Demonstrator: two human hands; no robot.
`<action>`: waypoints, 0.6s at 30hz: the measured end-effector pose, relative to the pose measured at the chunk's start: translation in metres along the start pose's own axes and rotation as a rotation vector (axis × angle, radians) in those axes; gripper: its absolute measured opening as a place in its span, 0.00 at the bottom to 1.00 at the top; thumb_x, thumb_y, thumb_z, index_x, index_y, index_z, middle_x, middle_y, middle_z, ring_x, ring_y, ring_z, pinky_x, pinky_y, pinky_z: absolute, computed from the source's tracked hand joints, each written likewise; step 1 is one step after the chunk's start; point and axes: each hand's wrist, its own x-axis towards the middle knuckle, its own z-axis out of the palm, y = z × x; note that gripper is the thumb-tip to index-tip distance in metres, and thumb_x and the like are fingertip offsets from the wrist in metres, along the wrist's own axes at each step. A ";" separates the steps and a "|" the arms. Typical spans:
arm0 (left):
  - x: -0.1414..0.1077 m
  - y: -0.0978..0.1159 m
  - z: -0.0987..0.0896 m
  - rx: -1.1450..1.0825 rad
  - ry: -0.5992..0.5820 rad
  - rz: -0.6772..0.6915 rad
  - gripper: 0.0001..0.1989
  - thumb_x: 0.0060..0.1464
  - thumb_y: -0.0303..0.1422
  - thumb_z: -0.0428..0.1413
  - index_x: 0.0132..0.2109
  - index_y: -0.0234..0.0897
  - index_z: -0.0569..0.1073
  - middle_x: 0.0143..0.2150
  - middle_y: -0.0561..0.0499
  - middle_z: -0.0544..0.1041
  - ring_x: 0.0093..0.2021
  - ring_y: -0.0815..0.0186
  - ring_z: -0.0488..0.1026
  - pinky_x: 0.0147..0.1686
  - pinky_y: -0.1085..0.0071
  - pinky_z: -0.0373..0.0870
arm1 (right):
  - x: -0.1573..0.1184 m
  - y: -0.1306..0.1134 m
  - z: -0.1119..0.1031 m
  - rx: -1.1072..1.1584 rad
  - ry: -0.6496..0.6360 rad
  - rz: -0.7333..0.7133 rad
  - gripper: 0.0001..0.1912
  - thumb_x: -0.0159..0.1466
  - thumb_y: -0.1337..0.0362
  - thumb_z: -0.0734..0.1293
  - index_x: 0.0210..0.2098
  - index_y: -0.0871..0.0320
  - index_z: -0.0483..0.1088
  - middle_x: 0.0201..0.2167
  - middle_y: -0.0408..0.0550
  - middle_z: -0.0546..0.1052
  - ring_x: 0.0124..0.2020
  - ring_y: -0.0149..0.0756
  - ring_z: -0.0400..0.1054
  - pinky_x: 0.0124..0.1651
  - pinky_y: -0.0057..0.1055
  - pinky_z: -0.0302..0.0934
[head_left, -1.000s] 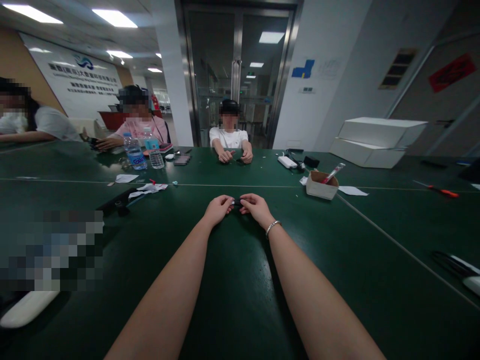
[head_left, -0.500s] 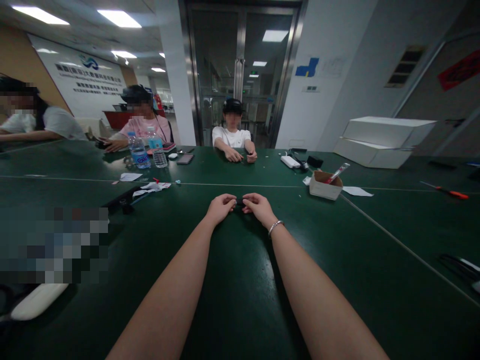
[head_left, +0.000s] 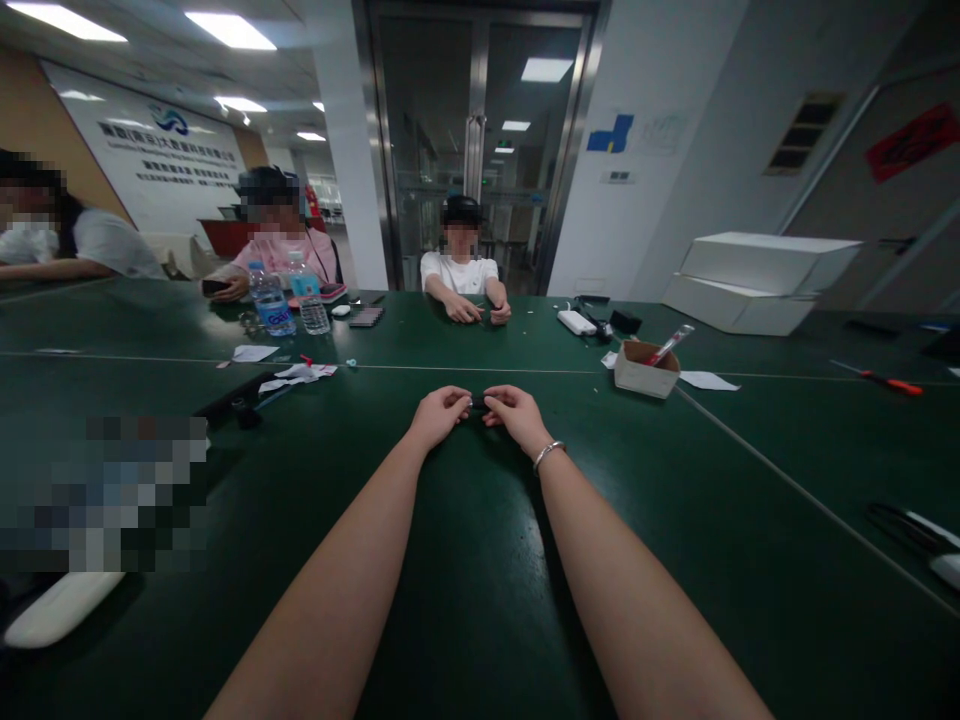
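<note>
A small black piece (head_left: 478, 403) is held between the fingertips of both hands over the green table (head_left: 480, 560); it's too tiny for me to name, and I can't tell if it touches the surface. The left hand (head_left: 440, 417) pinches one end. The right hand (head_left: 516, 414), a silver bangle (head_left: 550, 456) at its wrist, pinches the other.

Compared with half a second ago, that hold has hardly changed: the hands are as close together, and only the view has swung slightly. I'd judge the handling is at much the same point.

Farther out, toward the table's far edge, a small cardboard box (head_left: 645, 378) sits to the right, with white boxes (head_left: 757, 285) beyond. On the left side are white paper scraps (head_left: 300, 374) and, nearer that edge, two water bottles (head_left: 273, 308). Someone in a white T-shirt (head_left: 459, 274) sits at the far edge. By the bottles, a dark object (head_left: 215, 287) in a pink-clad co-worker's (head_left: 322, 255) hand has come closer to them.
</note>
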 end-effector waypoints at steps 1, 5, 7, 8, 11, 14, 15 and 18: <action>0.000 0.000 0.000 -0.003 -0.004 0.011 0.12 0.54 0.37 0.58 0.43 0.34 0.76 0.35 0.46 0.79 0.33 0.65 0.76 0.30 0.72 0.70 | 0.000 0.000 0.000 -0.013 0.009 -0.006 0.10 0.56 0.66 0.72 0.37 0.61 0.71 0.22 0.41 0.74 0.20 0.27 0.72 0.22 0.21 0.68; 0.000 0.003 0.001 -0.014 0.004 -0.012 0.12 0.56 0.37 0.56 0.42 0.35 0.76 0.37 0.46 0.79 0.35 0.64 0.77 0.32 0.70 0.71 | 0.000 -0.001 0.000 -0.124 0.027 -0.069 0.08 0.57 0.65 0.70 0.36 0.61 0.71 0.21 0.40 0.72 0.20 0.27 0.69 0.18 0.20 0.62; 0.002 0.006 0.003 -0.023 0.010 0.009 0.10 0.54 0.35 0.57 0.41 0.35 0.77 0.37 0.46 0.79 0.35 0.64 0.76 0.35 0.68 0.73 | 0.000 -0.002 -0.003 -0.178 0.027 -0.112 0.08 0.57 0.65 0.70 0.36 0.60 0.72 0.22 0.40 0.73 0.21 0.27 0.69 0.18 0.19 0.60; 0.003 0.008 0.004 -0.037 0.008 0.030 0.09 0.53 0.34 0.59 0.40 0.34 0.77 0.37 0.46 0.79 0.36 0.64 0.76 0.38 0.67 0.73 | 0.001 -0.002 -0.005 -0.190 0.026 -0.125 0.09 0.57 0.65 0.70 0.37 0.60 0.72 0.23 0.41 0.73 0.21 0.27 0.70 0.18 0.19 0.60; 0.004 0.011 0.009 -0.114 -0.009 0.062 0.10 0.48 0.32 0.63 0.39 0.34 0.77 0.38 0.46 0.79 0.37 0.64 0.76 0.43 0.64 0.74 | 0.003 -0.001 -0.012 -0.156 0.045 -0.107 0.09 0.56 0.64 0.70 0.37 0.60 0.71 0.24 0.42 0.74 0.22 0.28 0.70 0.18 0.20 0.61; 0.003 0.010 0.012 -0.209 -0.007 -0.038 0.12 0.48 0.33 0.64 0.40 0.33 0.76 0.39 0.44 0.79 0.35 0.65 0.77 0.41 0.65 0.75 | 0.004 0.001 -0.017 -0.124 0.030 -0.061 0.09 0.56 0.66 0.70 0.37 0.60 0.71 0.23 0.42 0.74 0.22 0.28 0.71 0.21 0.21 0.63; 0.003 0.008 0.011 -0.224 -0.003 -0.075 0.12 0.49 0.33 0.63 0.40 0.32 0.75 0.38 0.44 0.79 0.33 0.66 0.77 0.39 0.65 0.75 | 0.004 0.001 -0.018 -0.118 0.019 -0.051 0.09 0.56 0.67 0.71 0.37 0.61 0.71 0.23 0.42 0.74 0.23 0.29 0.71 0.22 0.22 0.64; 0.003 0.003 0.010 -0.205 -0.003 -0.085 0.10 0.50 0.30 0.62 0.40 0.31 0.75 0.34 0.46 0.78 0.31 0.67 0.76 0.37 0.67 0.75 | 0.003 0.002 -0.018 -0.104 -0.010 -0.043 0.10 0.55 0.68 0.71 0.37 0.61 0.72 0.25 0.43 0.75 0.24 0.29 0.72 0.24 0.22 0.64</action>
